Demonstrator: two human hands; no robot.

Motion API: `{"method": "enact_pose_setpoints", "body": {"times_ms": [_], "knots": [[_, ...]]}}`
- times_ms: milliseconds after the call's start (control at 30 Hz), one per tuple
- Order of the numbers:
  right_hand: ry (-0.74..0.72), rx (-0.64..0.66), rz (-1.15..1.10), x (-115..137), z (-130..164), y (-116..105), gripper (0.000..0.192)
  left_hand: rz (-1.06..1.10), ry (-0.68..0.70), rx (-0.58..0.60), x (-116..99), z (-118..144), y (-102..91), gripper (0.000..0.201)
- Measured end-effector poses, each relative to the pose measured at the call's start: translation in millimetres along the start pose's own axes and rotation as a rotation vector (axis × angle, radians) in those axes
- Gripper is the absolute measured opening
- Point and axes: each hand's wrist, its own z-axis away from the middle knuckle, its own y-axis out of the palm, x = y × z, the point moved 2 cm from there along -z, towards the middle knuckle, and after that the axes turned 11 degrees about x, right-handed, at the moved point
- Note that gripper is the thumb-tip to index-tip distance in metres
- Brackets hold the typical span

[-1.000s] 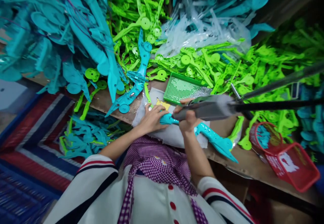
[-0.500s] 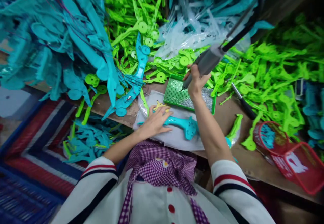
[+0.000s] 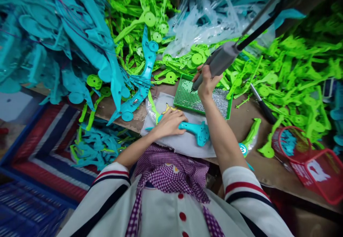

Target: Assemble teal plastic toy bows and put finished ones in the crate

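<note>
My right hand (image 3: 207, 83) is wrapped around a grey electric screwdriver (image 3: 223, 60), its cable leading up to the right. The screwdriver's tip points down over a green perforated tray (image 3: 184, 103) with many small silver screws (image 3: 211, 105) in it. Curled over a long blue plastic part (image 3: 199, 130), my left hand (image 3: 171, 122) grips it near its left end. That part lies on a pale cloth (image 3: 166, 142) with a yellow cartoon figure, just in front of the tray. The hand covers some of the part.
Heaps of green plastic parts (image 3: 289, 72) and blue parts (image 3: 91, 26) surround the bench (image 3: 241, 110). Red mesh baskets (image 3: 316, 172) stand at the right edge, near a black-handled tool (image 3: 264, 108). A blue crate (image 3: 29, 201) is at lower left.
My left hand's fingers were spread by the blue plastic part; now they are closed over it. My right hand keeps the electric screwdriver above the tray, its tip slightly lower.
</note>
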Motion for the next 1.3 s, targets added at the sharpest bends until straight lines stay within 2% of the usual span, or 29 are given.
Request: {"method": "enact_pose_setpoints", "body": {"times_ms": [133, 267, 367, 467, 567, 633, 767, 933, 1067, 1233, 1300], "knots": [[0.022, -0.046, -0.024, 13.8, -5.7, 0.3, 0.054, -0.008, -0.016, 0.005, -0.7, -1.3, -0.6, 0.028], [-0.015, -0.151, -0.074, 58.6, -2.0, -18.2, 0.056, -0.017, -0.037, 0.022, -1.0, -1.6, -1.1, 0.027], [-0.019, -0.157, -0.149, 99.7, 26.6, -37.2, 0.054, -0.016, -0.044, 0.040, -1.3, -2.3, -2.0, 0.030], [0.016, -0.072, -0.184, 122.3, 69.8, -44.6, 0.054, -0.016, -0.044, 0.062, -2.2, -3.7, -3.1, 0.029], [0.109, 0.091, -0.226, 119.5, 102.3, -37.4, 0.057, -0.017, -0.065, 0.075, -3.5, -4.4, -4.2, 0.026], [0.179, 0.165, -0.254, 111.9, 111.5, -30.1, 0.062, -0.021, -0.071, 0.065, -4.5, -4.3, -4.7, 0.027], [0.220, 0.174, -0.274, 102.8, 111.8, -20.5, 0.067, -0.035, -0.062, 0.048, -4.1, -3.9, -3.7, 0.026], [0.178, 0.154, -0.299, 94.0, 114.5, -14.6, 0.055, -0.043, -0.052, 0.035, -1.6, -4.6, -1.2, 0.029], [0.191, 0.210, -0.270, 86.6, 120.2, -12.9, 0.055, -0.040, -0.069, 0.032, -2.2, -3.5, -1.3, 0.028], [0.184, 0.203, -0.271, 93.9, 116.8, -14.3, 0.060, 0.039, -0.032, -0.050, -1.6, 0.1, -5.1, 0.037], [0.177, 0.200, -0.273, 100.2, 113.3, -13.3, 0.061, 0.088, -0.012, -0.083, -0.1, 1.3, -6.2, 0.030]]}}
